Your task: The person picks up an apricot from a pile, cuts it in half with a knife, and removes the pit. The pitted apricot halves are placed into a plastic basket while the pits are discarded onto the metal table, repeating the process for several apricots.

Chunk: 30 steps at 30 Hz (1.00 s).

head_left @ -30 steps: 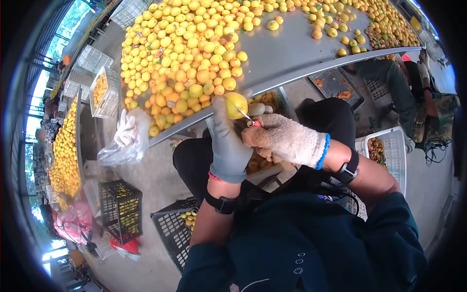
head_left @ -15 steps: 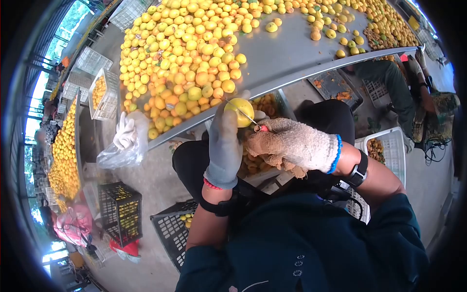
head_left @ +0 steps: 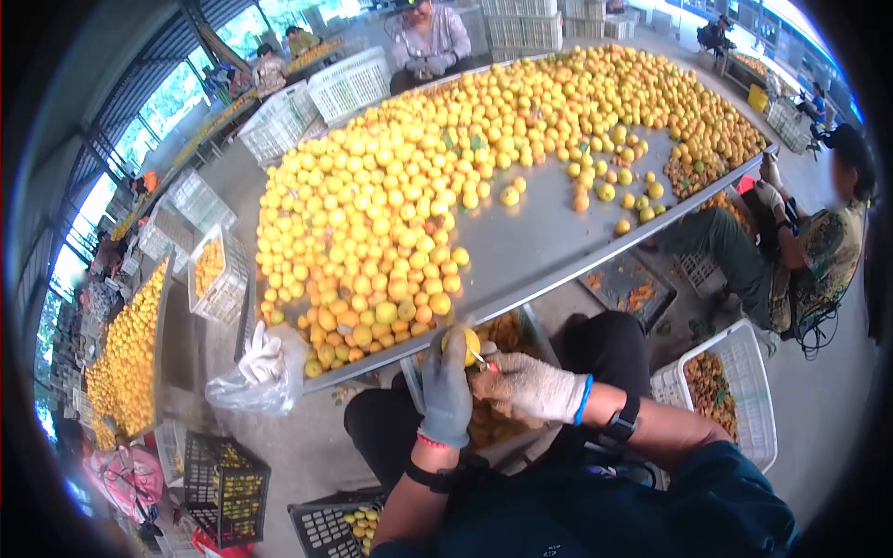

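Observation:
My left hand (head_left: 446,400), in a grey glove, is closed around a round yellow fruit (head_left: 462,346) and holds it up by the table's near edge. My right hand (head_left: 538,387), in a fuzzy, stained pale glove, grips a thin metal tool with a red handle (head_left: 487,365). The tool's metal end meets the fruit's right side; its exact shape is too small to make out. Below both hands, between my knees, sits a bin (head_left: 539,337) with orange-coloured pieces in it, partly hidden by my hands.
A metal table (head_left: 521,244) ahead bears heaped yellow fruit (head_left: 372,205). White gloves (head_left: 262,358) lie on a plastic bag (head_left: 251,392) at its left corner. A white crate (head_left: 758,409) of scraps stands right, black crates (head_left: 223,488) left. A seated person (head_left: 828,246) works at right.
The view has tilted up, showing more of the table and people behind it. Both hands still hold the fruit and tool together; the fruit appears turned, with less of it showing.

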### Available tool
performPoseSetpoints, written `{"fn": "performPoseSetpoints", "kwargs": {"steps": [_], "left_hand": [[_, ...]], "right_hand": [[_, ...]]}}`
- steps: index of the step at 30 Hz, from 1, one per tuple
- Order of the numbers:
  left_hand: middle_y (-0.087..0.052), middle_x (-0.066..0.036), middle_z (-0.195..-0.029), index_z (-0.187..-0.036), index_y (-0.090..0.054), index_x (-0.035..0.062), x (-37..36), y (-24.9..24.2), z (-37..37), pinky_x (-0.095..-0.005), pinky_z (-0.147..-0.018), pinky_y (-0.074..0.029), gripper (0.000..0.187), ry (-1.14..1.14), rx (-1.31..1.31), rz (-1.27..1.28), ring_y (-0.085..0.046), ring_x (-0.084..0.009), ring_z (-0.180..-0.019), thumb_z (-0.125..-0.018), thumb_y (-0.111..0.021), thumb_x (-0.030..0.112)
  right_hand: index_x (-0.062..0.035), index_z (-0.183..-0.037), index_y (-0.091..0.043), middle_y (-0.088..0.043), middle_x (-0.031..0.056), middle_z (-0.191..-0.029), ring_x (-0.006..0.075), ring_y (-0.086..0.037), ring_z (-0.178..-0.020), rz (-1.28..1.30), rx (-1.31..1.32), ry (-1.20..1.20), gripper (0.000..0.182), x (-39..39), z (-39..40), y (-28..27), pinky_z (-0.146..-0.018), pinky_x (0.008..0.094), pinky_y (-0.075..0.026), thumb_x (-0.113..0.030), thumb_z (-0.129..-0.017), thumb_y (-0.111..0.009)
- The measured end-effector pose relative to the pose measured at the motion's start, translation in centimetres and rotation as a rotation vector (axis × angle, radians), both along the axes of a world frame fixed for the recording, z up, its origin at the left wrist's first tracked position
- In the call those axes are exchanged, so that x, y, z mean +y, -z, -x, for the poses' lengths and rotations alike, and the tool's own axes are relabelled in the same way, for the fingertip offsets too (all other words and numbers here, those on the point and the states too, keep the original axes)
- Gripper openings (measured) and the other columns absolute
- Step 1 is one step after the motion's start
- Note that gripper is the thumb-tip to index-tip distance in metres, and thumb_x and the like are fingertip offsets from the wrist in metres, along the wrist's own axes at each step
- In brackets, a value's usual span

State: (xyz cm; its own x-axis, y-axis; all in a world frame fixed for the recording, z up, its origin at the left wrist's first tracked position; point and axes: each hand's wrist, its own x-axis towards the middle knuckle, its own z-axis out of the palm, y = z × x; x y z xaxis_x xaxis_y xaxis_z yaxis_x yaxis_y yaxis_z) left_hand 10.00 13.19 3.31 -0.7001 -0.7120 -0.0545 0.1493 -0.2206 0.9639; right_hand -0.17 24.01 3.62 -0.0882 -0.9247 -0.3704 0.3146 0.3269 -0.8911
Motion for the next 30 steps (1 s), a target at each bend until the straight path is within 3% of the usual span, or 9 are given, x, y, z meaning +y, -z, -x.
{"fn": "performPoseSetpoints", "kwargs": {"steps": [2, 6, 7, 13, 16, 20, 24, 28, 30], "left_hand": [[-0.065, -0.012, -0.106, -0.125, -0.057, -0.0033, 0.6, 0.9, 0.1, -0.0357, -0.083, -0.056, 0.046, 0.015, 0.010, -0.038, -0.068, -0.0222, -0.089, -0.107, -0.040, 0.036], [-0.065, -0.013, -0.106, -0.125, -0.056, -0.0020, 0.8, 1.9, -0.1, -0.0356, -0.083, -0.056, 0.046, 0.078, 0.039, -0.149, -0.068, -0.0236, -0.089, -0.107, -0.040, 0.037], [-0.064, -0.013, -0.107, -0.125, -0.056, -0.0023, 0.6, 1.1, -0.2, -0.0343, -0.081, -0.056, 0.041, 0.077, 0.043, -0.114, -0.068, -0.0216, -0.090, -0.106, -0.043, 0.032], [-0.067, -0.009, -0.098, -0.123, -0.059, -0.0005, 0.6, -0.7, -0.6, -0.0319, -0.077, -0.056, 0.032, -0.006, -0.066, 0.482, -0.069, -0.0177, -0.082, -0.105, -0.047, 0.024], [-0.068, -0.008, -0.093, -0.123, -0.060, 0.0004, 1.7, -0.3, -1.0, -0.0317, -0.078, -0.056, 0.033, 0.062, -0.025, 0.384, -0.069, -0.0182, -0.078, -0.105, -0.047, 0.025], [-0.067, -0.009, -0.089, -0.123, -0.060, 0.0022, 3.5, -2.1, 0.0, -0.0364, -0.083, -0.056, 0.056, 0.097, 0.187, -0.382, -0.069, -0.0233, -0.086, -0.107, -0.037, 0.050], [-0.066, -0.009, -0.088, -0.120, -0.060, 0.0009, 3.4, -3.2, -0.3, -0.0369, -0.085, -0.056, 0.069, 0.113, 0.126, -0.297, -0.068, -0.0251, -0.089, -0.104, -0.032, 0.061], [-0.067, -0.008, -0.082, -0.123, -0.059, -0.0009, 3.1, -2.7, -0.3, -0.0358, -0.086, -0.055, 0.075, 0.124, 0.123, -0.395, -0.068, -0.0237, -0.089, -0.102, -0.030, 0.066], [-0.069, -0.010, -0.082, -0.123, -0.058, -0.0018, 2.7, -2.7, -0.1, -0.0358, -0.087, -0.055, 0.073, 0.112, 0.146, -0.348, -0.069, -0.0240, -0.088, -0.104, -0.030, 0.063]], "right_hand": [[-0.0145, -0.092, -0.064, -0.053, -0.0026, -0.068, 0.0082, -0.052, -0.056, -0.029, 0.124, 0.041, 0.023, 0.3, -0.6, 2.0, -0.043, 0.0255, -0.038, -0.037, -0.097, -0.060], [-0.0131, -0.097, -0.064, -0.057, -0.0006, -0.072, 0.0093, -0.053, -0.058, -0.035, -0.048, 0.027, 0.021, 1.1, -0.7, 2.3, -0.047, 0.0261, -0.040, -0.033, -0.097, -0.059], [-0.0117, -0.093, -0.063, -0.057, -0.0016, -0.073, 0.0088, -0.052, -0.059, -0.143, -0.291, 0.015, 0.020, 1.4, 0.1, -1.3, -0.049, 0.0253, -0.040, -0.031, -0.097, -0.061], [-0.0122, -0.091, -0.063, -0.056, -0.0032, -0.073, 0.0067, -0.051, -0.062, -0.096, -0.029, 0.049, 0.020, 2.6, -1.4, -3.0, -0.052, 0.0225, -0.038, -0.031, -0.097, -0.064], [-0.0117, -0.091, -0.063, -0.056, -0.0029, -0.073, 0.0067, -0.050, -0.062, 0.018, -0.053, 0.024, 0.021, 4.4, -1.9, -0.7, -0.053, 0.0227, -0.040, -0.031, -0.097, -0.063], [-0.0113, -0.091, -0.063, -0.054, -0.0019, -0.069, 0.0081, -0.050, -0.059, 0.029, -0.035, 0.005, 0.022, 3.0, -0.7, -1.0, -0.050, 0.0249, -0.041, -0.033, -0.097, -0.063], [-0.0110, -0.098, -0.063, -0.056, -0.0020, -0.071, 0.0092, -0.053, -0.061, -0.099, 0.040, 0.019, 0.014, 4.0, -1.4, -5.1, -0.052, 0.0239, -0.042, -0.025, -0.098, -0.062], [-0.0094, -0.093, -0.062, -0.053, -0.0035, -0.070, 0.0068, -0.050, -0.062, 0.253, 0.356, 0.139, 0.014, 4.4, -2.9, -0.6, -0.054, 0.0236, -0.039, -0.023, -0.099, -0.061], [-0.0108, -0.091, -0.061, -0.052, -0.0046, -0.069, 0.0060, -0.049, -0.061, 0.084, 0.111, 0.079, 0.018, 4.3, -2.4, -2.5, -0.052, 0.0229, -0.039, -0.027, -0.099, -0.064]]}}
